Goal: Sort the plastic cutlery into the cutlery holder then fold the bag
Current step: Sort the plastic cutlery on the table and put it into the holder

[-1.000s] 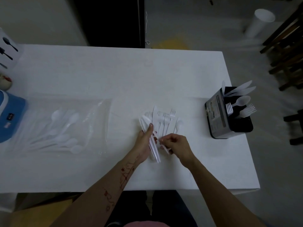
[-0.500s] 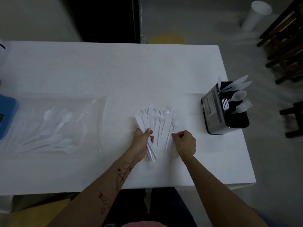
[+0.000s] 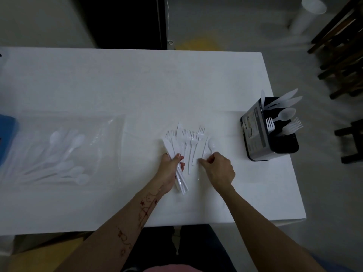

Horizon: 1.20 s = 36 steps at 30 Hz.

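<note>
A loose pile of white plastic forks and knives lies on the white table in front of me. My left hand grips a bundle of plastic knives at the pile's left side. My right hand pinches at the handle end of a white piece beside a spoon; what it grips is too faint to tell. The black cutlery holder stands at the right edge with knives, a spoon and forks upright in it. The clear plastic bag, spoons inside, lies flat at the left.
A blue object sits at the table's far left edge. A white paper cup lies on the floor at the back right. Dark wooden chairs stand right of the table.
My right hand let go of the knife it was passing to the left hand and moved right and down to the pile's right side. My left hand keeps its bundle.
</note>
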Tool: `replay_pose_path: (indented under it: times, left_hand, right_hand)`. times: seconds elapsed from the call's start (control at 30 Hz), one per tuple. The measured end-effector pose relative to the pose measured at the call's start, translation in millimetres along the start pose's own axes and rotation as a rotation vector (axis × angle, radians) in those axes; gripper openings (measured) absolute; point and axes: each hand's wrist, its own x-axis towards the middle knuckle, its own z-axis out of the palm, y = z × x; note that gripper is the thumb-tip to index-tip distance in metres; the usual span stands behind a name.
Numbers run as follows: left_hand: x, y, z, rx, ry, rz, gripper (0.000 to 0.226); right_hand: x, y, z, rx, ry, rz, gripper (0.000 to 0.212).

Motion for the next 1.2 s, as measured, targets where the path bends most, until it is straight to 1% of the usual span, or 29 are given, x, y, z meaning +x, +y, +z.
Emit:
replay_pose_path:
  times: [0.07, 0.27, 0.33, 0.37, 0.4, 0.47, 0.53, 0.57, 0.67, 0.8, 0.9, 1.03, 1.2]
  left_hand:
    - [-0.5, 0.8, -0.7, -0.011, -0.004, -0.004, 0.033]
    - [-2.7, 5.6, -3.1, -0.025, -0.001, -0.018, 0.034]
    - [-4.6, 7.6, -2.6, -0.036, -0.004, -0.023, 0.037]
    - [-5.6, 8.7, -2.0, -0.046, -0.008, -0.027, 0.039]
    - [-7.3, 10.5, -1.0, -0.055, -0.016, -0.033, 0.041]
    - [-10.1, 14.1, 1.3, -0.070, -0.042, -0.041, 0.045]
    - [-12.3, 17.3, 3.5, -0.079, -0.084, -0.048, 0.052]
    - [-13.0, 18.0, 4.5, -0.098, -0.107, -0.052, 0.055]
    - [-18.0, 22.0, 7.7, -0.147, -0.105, -0.052, 0.058]
    - [-15.8, 22.3, 9.5, -0.120, -0.112, -0.006, 0.048]
    - [-16.3, 22.4, 10.7, -0.125, -0.096, -0.011, 0.051]
    - [-13.9, 22.0, 12.3, -0.095, -0.060, -0.014, 0.041]
    - [-9.2, 28.5, 22.4, -0.033, -0.033, 0.045, 0.030]
  right_hand:
    - [-2.9, -2.1, 4.6, -0.012, -0.031, 0.013, 0.029]
    - [-1.5, -5.3, -3.7, 0.028, -0.055, 0.073, 0.017]
    - [-3.2, -4.6, -6.0, 0.146, -0.050, 0.071, 0.016]
    - [-4.4, -4.8, -7.5, 0.264, -0.065, 0.043, 0.015]
    - [-6.2, -6.6, -9.9, 0.399, -0.109, 0.000, 0.014]
    - [-12.4, -15.0, -19.2, 0.605, -0.276, -0.088, 0.014]
    - [-18.5, -22.5, -25.8, 0.667, -0.415, -0.147, 0.013]
    - [-20.2, -24.2, -26.4, 0.666, -0.437, -0.169, 0.013]
    - [-22.9, -25.8, -23.9, 0.638, -0.395, -0.213, 0.011]
    - [-23.6, -25.2, -21.2, 0.571, -0.287, -0.265, 0.016]
    - [-23.4, -24.5, -18.7, 0.497, -0.279, -0.322, 0.022]
    - [-22.0, -21.7, -16.1, 0.439, -0.285, -0.334, 0.025]
    - [-20.8, -14.3, -32.9, 0.426, -0.250, -0.326, 0.028]
